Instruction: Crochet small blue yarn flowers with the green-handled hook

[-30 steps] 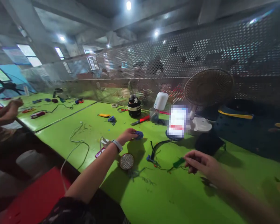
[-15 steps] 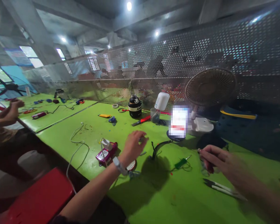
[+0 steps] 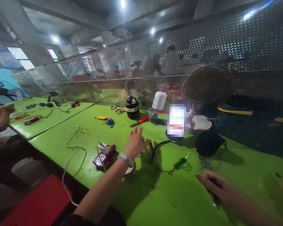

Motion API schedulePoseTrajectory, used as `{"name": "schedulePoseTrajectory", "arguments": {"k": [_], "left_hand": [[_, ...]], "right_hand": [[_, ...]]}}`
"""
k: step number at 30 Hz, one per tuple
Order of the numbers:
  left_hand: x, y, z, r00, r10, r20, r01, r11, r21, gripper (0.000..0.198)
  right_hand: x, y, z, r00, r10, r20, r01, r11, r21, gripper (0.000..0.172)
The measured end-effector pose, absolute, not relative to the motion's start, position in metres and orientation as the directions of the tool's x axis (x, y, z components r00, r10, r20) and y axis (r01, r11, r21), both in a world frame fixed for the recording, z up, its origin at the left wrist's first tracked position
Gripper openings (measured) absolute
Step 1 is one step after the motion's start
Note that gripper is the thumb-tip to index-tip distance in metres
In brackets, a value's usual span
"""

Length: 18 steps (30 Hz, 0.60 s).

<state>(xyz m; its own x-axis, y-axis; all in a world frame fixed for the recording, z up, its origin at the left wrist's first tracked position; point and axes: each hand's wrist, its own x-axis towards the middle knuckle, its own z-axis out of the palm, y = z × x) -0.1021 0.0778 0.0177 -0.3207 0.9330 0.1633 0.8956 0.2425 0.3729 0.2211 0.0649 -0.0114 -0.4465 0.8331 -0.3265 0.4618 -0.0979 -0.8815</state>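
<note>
My left hand (image 3: 135, 142), with a white watch (image 3: 126, 159) on the wrist, hovers open with fingers spread over the green table (image 3: 155, 201). Just under the wrist lies a round LED disc (image 3: 130, 169), and right of the fingers a black curved cable (image 3: 157, 148). A small green board with thin wires (image 3: 180, 163) lies further right. My right hand (image 3: 217, 188) is low over the table near me, smeared by motion. A thin metal tip shows beneath it; I cannot make out its grip.
A purple device with a white plug (image 3: 103, 156) and a white cable (image 3: 72, 150) lie left. Behind stand a black jar (image 3: 132, 107), a white-capped cup (image 3: 158, 103), a red cutter (image 3: 140, 121), a desk fan (image 3: 207, 86) and a black pouch (image 3: 208, 142). Another person's hand (image 3: 1, 114) is far left.
My left hand left the blue piece, lifted, opened and shifted right above the disc. My right hand came down toward me, over where the tweezers lay.
</note>
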Motion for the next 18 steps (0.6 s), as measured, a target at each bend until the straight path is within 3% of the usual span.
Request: {"name": "schedulePoseTrajectory", "arguments": {"k": [4, 11, 18], "left_hand": [[-0.135, 0.096, 0.005, -0.447, 0.889, 0.104, 0.849, 0.385, 0.362, 0.085], [-0.144, 0.105, -0.012, -0.420, 0.901, 0.110, 0.841, 0.340, 0.422, 0.058], [-0.140, 0.099, -0.010, -0.397, 0.912, 0.108, 0.838, 0.311, 0.449, 0.049]], "right_hand": [[0.221, 0.068, -0.021, -0.433, 0.823, -0.368, 0.457, -0.151, -0.876, 0.057], [0.213, 0.058, -0.012, -0.410, 0.842, -0.350, 0.415, -0.170, -0.894, 0.053], [0.212, 0.055, -0.005, -0.416, 0.820, -0.394, 0.435, -0.201, -0.878, 0.054]]}}
